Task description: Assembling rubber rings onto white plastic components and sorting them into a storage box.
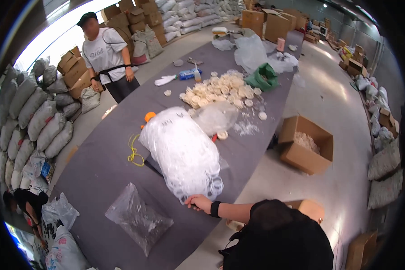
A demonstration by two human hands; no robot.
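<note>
Amid sacks (37, 121), a grey table (92, 180) bears bagged rings (184, 150).

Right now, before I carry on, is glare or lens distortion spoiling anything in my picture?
Head view: the background at upper left is blown out to white; head view: the floor on the right carries bright glare patches; head view: the big bag of rings looks washed out across its middle; head view: the table edges bow, and the picture's corners go black.
</note>
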